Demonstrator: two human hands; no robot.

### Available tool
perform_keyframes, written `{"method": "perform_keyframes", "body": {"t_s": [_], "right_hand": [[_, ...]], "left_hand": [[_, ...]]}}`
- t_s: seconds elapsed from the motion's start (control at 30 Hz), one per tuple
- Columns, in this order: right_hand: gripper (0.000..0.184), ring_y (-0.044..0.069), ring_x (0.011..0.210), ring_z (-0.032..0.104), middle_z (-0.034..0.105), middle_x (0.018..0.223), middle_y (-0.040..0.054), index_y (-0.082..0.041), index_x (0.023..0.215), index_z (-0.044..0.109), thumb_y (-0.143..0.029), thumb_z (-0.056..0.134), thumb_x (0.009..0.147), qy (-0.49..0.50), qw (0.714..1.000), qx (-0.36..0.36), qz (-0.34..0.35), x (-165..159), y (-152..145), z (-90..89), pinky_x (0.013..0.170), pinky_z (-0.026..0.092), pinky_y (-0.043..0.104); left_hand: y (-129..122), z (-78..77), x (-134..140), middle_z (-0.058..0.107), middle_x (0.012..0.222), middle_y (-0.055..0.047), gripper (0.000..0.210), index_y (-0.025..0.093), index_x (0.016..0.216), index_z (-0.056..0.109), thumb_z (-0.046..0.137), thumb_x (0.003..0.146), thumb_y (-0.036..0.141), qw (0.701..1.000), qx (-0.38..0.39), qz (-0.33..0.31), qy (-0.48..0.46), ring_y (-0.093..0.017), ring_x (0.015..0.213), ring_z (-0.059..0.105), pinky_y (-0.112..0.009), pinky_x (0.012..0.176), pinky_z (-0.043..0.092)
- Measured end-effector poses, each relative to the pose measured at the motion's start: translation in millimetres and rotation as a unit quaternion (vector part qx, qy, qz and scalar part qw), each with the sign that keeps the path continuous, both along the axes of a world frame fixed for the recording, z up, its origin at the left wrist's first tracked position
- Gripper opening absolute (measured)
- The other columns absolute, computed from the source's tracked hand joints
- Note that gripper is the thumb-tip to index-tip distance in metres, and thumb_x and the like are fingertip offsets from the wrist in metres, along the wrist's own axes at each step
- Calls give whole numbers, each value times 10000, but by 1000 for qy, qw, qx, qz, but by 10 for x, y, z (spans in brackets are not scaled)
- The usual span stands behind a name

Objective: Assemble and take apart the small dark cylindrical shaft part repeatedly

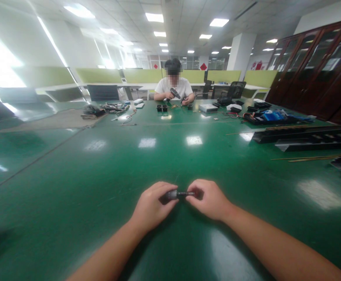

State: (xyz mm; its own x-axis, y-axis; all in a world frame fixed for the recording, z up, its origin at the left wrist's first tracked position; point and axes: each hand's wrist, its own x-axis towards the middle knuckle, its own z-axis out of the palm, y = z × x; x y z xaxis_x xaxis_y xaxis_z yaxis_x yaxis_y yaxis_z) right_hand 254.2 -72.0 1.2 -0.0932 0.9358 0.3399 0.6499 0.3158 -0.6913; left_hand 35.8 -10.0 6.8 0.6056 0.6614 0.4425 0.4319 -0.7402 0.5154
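Observation:
A small grey and black cylindrical piece (pixel 173 194) lies sideways between my hands, above the green tabletop. My left hand (pixel 153 207) is closed around its thicker body, with thumb and fingers on either side. From that body a thin dark shaft (pixel 183 193) points right. My right hand (pixel 210 199) is curled in a pinch at the shaft's far end, which looks reddish and is partly hidden by the fingers. I cannot make out the exact kind of piece.
Across the green table (pixel 129 156), a person (pixel 174 88) in a white shirt holds a power drill (pixel 175 93). Black blocks (pixel 162 108) and a white box (pixel 208 107) stand near them. Long black metal profiles (pixel 308 134) and thin rods lie right; a mat (pixel 56 119) lies left.

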Motion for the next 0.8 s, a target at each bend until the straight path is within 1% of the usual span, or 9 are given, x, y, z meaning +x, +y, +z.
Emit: {"method": "perform_keyframes", "body": {"t_s": [0.8], "right_hand": [[38, 139, 657, 575, 654, 726, -9, -194, 793, 680, -180, 705, 767, 10, 1000, -1, -1, 17, 14, 0, 626, 414, 251]], "left_hand": [[39, 8, -40, 711, 1026, -16, 254, 257, 1052, 690, 693, 802, 211, 1000, 0, 13, 2, -184, 950, 659, -318, 870, 529]]}}
